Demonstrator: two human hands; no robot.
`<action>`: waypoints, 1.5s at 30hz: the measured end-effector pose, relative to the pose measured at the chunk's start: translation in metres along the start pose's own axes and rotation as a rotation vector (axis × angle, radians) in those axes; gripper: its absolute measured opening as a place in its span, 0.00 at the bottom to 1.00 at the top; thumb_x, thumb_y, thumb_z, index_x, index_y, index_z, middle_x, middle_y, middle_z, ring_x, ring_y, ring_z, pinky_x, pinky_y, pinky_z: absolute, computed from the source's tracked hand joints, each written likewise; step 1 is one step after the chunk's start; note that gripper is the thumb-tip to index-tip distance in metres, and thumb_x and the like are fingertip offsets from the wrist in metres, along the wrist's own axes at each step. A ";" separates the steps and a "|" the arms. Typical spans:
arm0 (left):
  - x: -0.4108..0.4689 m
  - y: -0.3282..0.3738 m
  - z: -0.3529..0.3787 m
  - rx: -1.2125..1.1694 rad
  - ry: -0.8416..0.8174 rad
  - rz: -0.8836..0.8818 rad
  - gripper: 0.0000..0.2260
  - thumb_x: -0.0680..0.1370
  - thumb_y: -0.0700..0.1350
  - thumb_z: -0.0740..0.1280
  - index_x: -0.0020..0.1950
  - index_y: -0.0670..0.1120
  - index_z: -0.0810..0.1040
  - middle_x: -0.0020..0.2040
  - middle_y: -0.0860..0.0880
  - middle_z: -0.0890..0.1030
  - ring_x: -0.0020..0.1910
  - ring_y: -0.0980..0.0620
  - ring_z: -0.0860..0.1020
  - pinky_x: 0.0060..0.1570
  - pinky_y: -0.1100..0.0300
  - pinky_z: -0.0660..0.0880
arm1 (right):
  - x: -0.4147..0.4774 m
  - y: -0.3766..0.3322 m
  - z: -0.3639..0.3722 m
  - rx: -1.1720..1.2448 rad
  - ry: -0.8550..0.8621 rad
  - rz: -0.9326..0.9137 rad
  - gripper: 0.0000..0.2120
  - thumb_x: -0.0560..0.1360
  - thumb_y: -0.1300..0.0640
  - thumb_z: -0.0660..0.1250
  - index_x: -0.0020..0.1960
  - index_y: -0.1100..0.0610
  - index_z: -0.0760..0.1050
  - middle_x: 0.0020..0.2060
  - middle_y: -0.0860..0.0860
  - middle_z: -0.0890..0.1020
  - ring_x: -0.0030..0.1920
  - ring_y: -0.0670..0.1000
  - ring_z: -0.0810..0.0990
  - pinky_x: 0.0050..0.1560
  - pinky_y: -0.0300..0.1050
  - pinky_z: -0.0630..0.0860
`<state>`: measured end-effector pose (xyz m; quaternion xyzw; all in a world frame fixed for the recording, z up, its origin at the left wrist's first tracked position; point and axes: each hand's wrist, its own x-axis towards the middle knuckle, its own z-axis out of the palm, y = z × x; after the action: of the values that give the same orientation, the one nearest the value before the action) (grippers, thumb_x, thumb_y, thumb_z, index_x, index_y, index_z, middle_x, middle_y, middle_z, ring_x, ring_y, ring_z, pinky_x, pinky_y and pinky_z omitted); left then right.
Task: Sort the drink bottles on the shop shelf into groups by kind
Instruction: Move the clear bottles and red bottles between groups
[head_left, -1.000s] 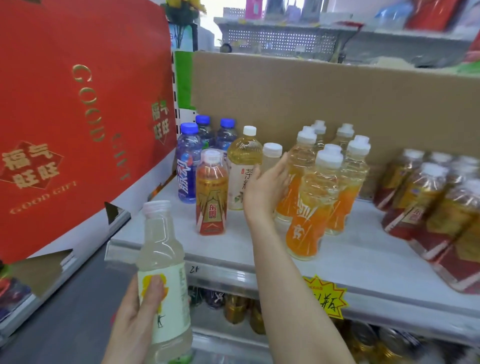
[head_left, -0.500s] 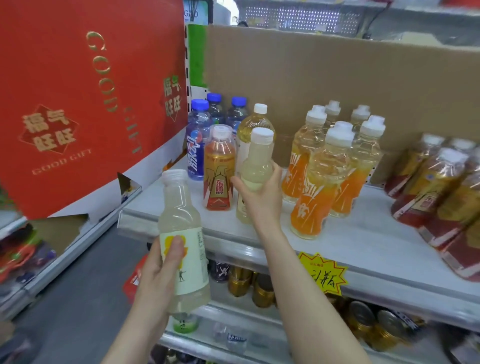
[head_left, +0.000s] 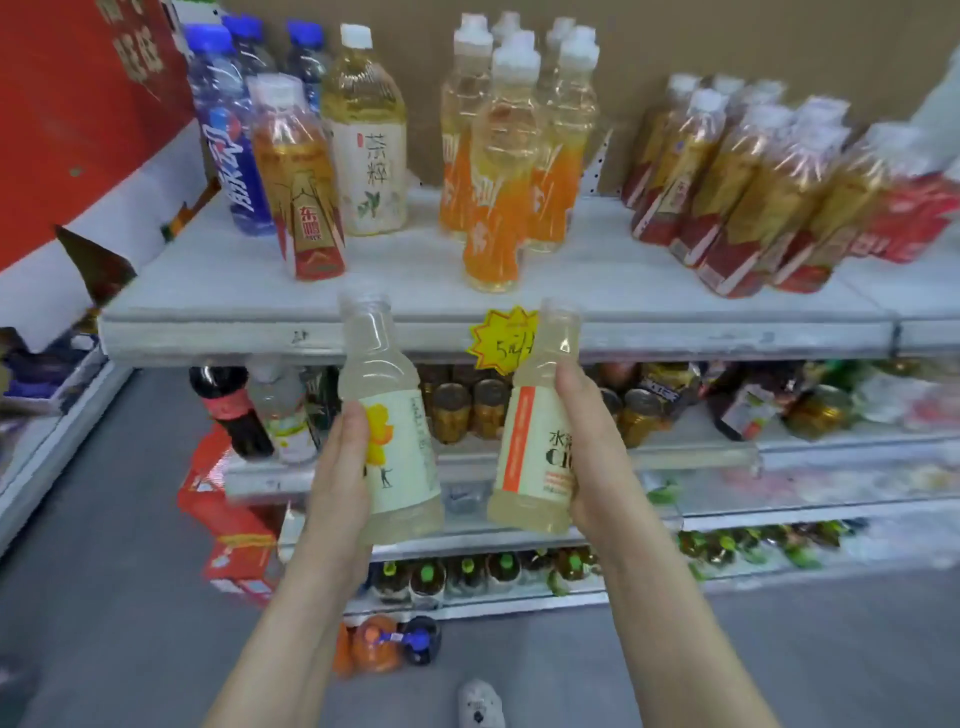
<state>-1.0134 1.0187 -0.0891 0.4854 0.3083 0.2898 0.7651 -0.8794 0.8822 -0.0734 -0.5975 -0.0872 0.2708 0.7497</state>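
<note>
Left bottle (head_left: 389, 415) and right bottle (head_left: 535, 441) are clear glossy plastic with matt cream labels. Shelf (head_left: 208, 291) looks matt, scuffed off-white. Cardboard (head_left: 727, 36) behind is dull brown. Cans (head_left: 452, 410) below: shiny metal.

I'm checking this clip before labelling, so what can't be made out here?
Head view.
Label of the right bottle: the right hand covers part of its print.
Yellow price tag: the right bottle's neck hides its end.
Wrapped packs: blurred, cut by the right edge.
Cans below: blurred, partly behind the left bottle.
</note>
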 end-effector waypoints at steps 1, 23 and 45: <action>-0.006 -0.009 0.008 0.020 -0.023 -0.026 0.39 0.66 0.76 0.65 0.67 0.51 0.76 0.61 0.40 0.81 0.61 0.38 0.79 0.62 0.33 0.73 | -0.009 0.005 -0.015 0.005 0.032 0.011 0.17 0.79 0.41 0.66 0.59 0.51 0.74 0.41 0.53 0.79 0.40 0.53 0.79 0.50 0.56 0.77; -0.151 -0.198 0.410 0.181 -0.629 -0.103 0.18 0.76 0.61 0.66 0.59 0.52 0.76 0.49 0.52 0.83 0.52 0.51 0.81 0.56 0.49 0.77 | -0.101 -0.085 -0.448 0.019 0.582 -0.177 0.24 0.78 0.45 0.70 0.71 0.50 0.70 0.43 0.47 0.83 0.39 0.48 0.84 0.41 0.47 0.80; -0.119 -0.307 0.818 0.132 -0.962 -0.034 0.16 0.76 0.59 0.68 0.59 0.52 0.76 0.50 0.53 0.84 0.48 0.53 0.83 0.49 0.55 0.79 | 0.027 -0.245 -0.783 -0.050 0.803 -0.365 0.24 0.70 0.39 0.73 0.64 0.39 0.73 0.52 0.53 0.86 0.49 0.55 0.86 0.55 0.60 0.82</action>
<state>-0.4297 0.3579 -0.0724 0.6068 -0.0547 0.0000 0.7929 -0.4275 0.1976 -0.0596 -0.6481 0.1003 -0.1217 0.7450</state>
